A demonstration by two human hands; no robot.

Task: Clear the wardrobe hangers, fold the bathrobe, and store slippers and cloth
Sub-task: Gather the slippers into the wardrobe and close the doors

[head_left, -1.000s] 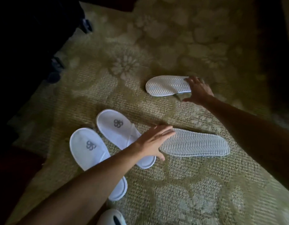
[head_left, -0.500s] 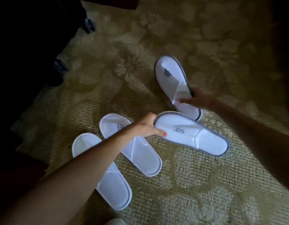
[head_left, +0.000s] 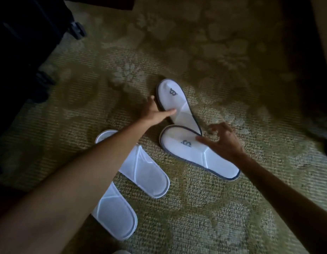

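Several white slippers lie on the patterned carpet. Two grey-trimmed slippers face up in the middle: the far slipper [head_left: 179, 105] and the near slipper [head_left: 197, 153], which overlaps the far one's heel. My left hand [head_left: 156, 111] reaches forward, fingers spread, thumb resting on the far slipper's left side. My right hand [head_left: 223, 140] hovers at the near slipper's toe end with curled fingers, fingertips touching its upper. Two plain white slippers, one [head_left: 146, 171] beside the other [head_left: 115, 215], lie under my left forearm, partly hidden by it.
A dark wheeled suitcase [head_left: 30, 43] stands at the upper left, its caster [head_left: 77, 31] on the green-gold carpet [head_left: 205, 208]. Dark furniture borders the right edge. A pale object [head_left: 120, 252] peeks in at the bottom edge.
The two grey-trimmed slippers, sole-up a second ago, now lie face up. My left hand moved from the near slipper to the far one; my right hand moved to the near one.
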